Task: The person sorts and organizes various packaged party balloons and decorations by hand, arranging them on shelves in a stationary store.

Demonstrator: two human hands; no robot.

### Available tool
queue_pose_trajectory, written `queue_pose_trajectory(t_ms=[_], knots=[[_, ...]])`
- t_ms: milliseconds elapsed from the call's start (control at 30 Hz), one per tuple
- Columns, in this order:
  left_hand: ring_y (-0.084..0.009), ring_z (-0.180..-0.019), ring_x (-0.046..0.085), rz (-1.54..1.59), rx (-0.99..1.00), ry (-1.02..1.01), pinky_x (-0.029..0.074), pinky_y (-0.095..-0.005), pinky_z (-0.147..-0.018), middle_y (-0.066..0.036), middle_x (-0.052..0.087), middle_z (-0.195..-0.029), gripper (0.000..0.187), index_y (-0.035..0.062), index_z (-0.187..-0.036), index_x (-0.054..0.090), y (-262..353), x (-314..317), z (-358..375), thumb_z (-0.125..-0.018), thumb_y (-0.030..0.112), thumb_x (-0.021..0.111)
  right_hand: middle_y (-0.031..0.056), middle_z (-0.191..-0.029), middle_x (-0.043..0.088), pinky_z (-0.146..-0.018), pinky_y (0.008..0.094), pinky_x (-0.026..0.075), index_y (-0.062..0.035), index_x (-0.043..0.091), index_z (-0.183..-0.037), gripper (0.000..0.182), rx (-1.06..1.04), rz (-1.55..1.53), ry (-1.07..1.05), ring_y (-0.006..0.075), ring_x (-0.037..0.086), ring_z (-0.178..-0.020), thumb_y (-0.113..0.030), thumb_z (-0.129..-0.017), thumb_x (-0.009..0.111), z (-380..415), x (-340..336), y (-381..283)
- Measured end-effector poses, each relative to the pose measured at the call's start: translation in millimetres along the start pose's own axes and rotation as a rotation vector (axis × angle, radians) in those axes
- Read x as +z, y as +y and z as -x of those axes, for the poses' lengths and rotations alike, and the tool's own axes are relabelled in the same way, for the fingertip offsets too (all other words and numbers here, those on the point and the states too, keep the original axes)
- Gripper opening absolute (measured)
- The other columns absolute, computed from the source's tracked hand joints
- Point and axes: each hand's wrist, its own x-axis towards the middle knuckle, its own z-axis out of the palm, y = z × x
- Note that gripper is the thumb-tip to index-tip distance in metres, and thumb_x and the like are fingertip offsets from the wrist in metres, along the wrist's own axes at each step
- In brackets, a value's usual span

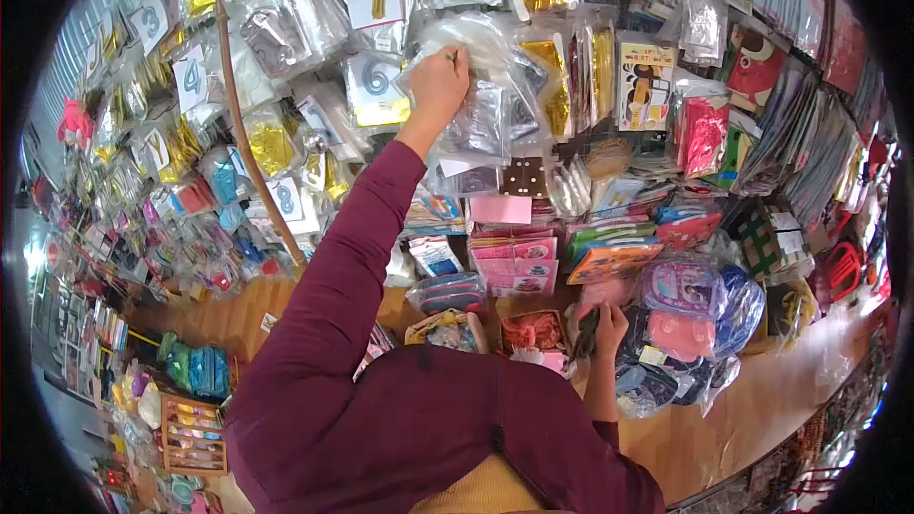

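My left hand (439, 84) is raised to the hanging packets, its fingers closed on the top of a clear plastic bag (490, 119) with silvery contents. Just left of it hangs a packet with a number 6 card (376, 78). Lower down on the right, my right hand (609, 328) has its fingers pinched together beside a dark, crumpled thing, too small to make out. A box of red items (531, 331) and a pile of wrapped backpacks (681, 300) lie on either side of that hand.
A thin brown pole (238, 119) slants down at the left. Pink packets (514, 262) and orange packets (614, 260) stand below the hanging rows. A wooden crate (193, 433) sits at the lower left, and wooden floor (752, 405) shows at the lower right.
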Motion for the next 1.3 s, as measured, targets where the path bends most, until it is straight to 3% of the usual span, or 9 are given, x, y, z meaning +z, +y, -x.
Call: queue_pose_trajectory(t_ms=[67, 400, 633, 967, 1133, 1300], knots=[[-0.0348, -0.058, 0.055, -0.003, -0.008, -0.007, 0.042, -0.0437, -0.054, -0.018, 0.056, -0.06, 0.031, 0.0052, -0.067, 0.057, -2.8, 13.1, -13.2, -0.08, 0.03, 0.046, -0.0043, -0.058, 0.046, -0.048, 0.0195, 0.03, 0.0023, 0.055, -0.065, 0.021, 0.136, -0.103, 0.042, 0.0032, 0.038, -0.055, -0.011, -0.081, 0.05, 2.7, -9.0, 8.7], [-0.037, -0.064, 0.056, -0.157, -0.101, -0.013, 0.044, -0.0442, -0.06, -0.021, 0.057, -0.066, 0.037, 0.0021, -0.069, 0.059, -40.0, 58.3, -54.2, -0.081, 0.032, 0.043, -0.0038, -0.055, 0.045, -0.046, 0.0205, 0.029, 0.002, 0.056, -0.066, 0.022, 0.048, -0.07, 0.08, 0.0038, 0.037, -0.052, -0.013, -0.081, 0.051, -5.5, -28.7, -0.7], [-0.0353, -0.064, 0.057, -0.15, -0.02, -0.066, 0.045, -0.0431, -0.058, -0.019, 0.058, -0.066, 0.032, 0.0036, -0.073, 0.06, -67.6, 68.5, -55.5, -0.081, 0.03, 0.045, -0.0035, -0.056, 0.046, -0.047, 0.0205, 0.031, 0.0023, 0.056, -0.067, 0.021, 0.07, 0.066, 0.103, 0.0037, 0.038, -0.053, -0.012, -0.081, 0.051, -6.4, -43.6, 26.6], [-0.0344, -0.063, 0.058, -0.166, -0.035, -0.056, 0.046, -0.042, -0.059, -0.02, 0.058, -0.066, 0.03, -0.0003, -0.07, 0.059, -61.2, 81.4, -80.3, -0.08, 0.025, 0.046, -0.003, -0.056, 0.047, -0.047, 0.0209, 0.031, 0.0035, 0.056, -0.066, 0.022, 0.107, 0.138, 0.101, 0.0042, 0.038, -0.053, -0.012, -0.08, 0.051, -13.9, -36.6, 14.3], [-0.0368, -0.06, 0.056, -0.148, 0.006, 0.016, 0.045, -0.0441, -0.057, -0.022, 0.056, -0.062, 0.035, -0.0016, -0.06, 0.058, -63.2, 85.0, -84.2, -0.079, 0.027, 0.047, -0.0039, -0.055, 0.044, -0.045, 0.021, 0.029, 0.0031, 0.056, -0.066, 0.021, 0.091, 0.128, 0.086, 0.0043, 0.036, -0.052, -0.011, -0.08, 0.052, -16.9, -25.4, 12.7], [-0.0347, -0.059, 0.057, -0.159, 0.029, 0.01, 0.047, -0.0429, -0.056, -0.022, 0.056, -0.061, 0.03, -0.0015, -0.067, 0.057, -64.6, 87.3, -86.1, -0.08, 0.024, 0.046, -0.0055, -0.054, 0.038, -0.044, 0.0214, 0.025, 0.0012, 0.049, -0.059, 0.023, 0.085, 0.154, 0.061, 0.0039, 0.032, -0.052, -0.009, -0.079, 0.052, -18.3, -17.7, 10.0]])
